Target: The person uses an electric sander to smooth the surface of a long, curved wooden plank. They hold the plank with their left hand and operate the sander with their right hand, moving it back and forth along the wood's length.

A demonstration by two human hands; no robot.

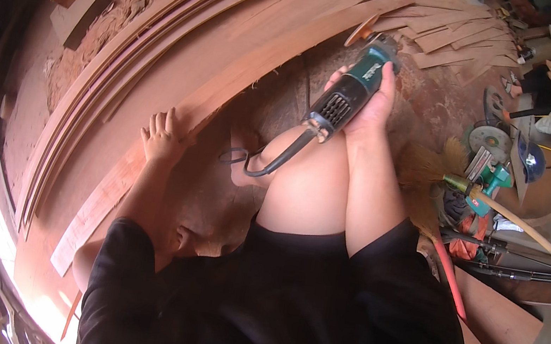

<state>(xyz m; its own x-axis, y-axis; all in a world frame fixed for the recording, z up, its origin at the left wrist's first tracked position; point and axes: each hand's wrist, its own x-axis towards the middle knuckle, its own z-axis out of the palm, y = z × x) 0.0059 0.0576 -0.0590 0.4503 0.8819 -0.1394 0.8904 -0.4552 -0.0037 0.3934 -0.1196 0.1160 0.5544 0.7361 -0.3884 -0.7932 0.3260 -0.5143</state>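
My right hand (374, 112) is wrapped round the body of a teal and black angle grinder (349, 92), held up over my bare knee. At the grinder's far end an orange-brown disc (361, 31) sticks out to the left. A black cord (280, 161) runs from its near end and loops down beside my leg. To the left, my left hand (159, 137) rests with spread fingers on a long, curving wooden board (228, 83). Nothing is held in that hand. The grinder's disc is close to the board's far part; whether they touch I cannot tell.
Several long wooden strips (105, 79) lie left of the board. Thin wood offcuts (452, 38) are heaped at the far right. A straw broom (441, 161), a green power tool (493, 182) and a grey disc tool (488, 138) crowd the right side.
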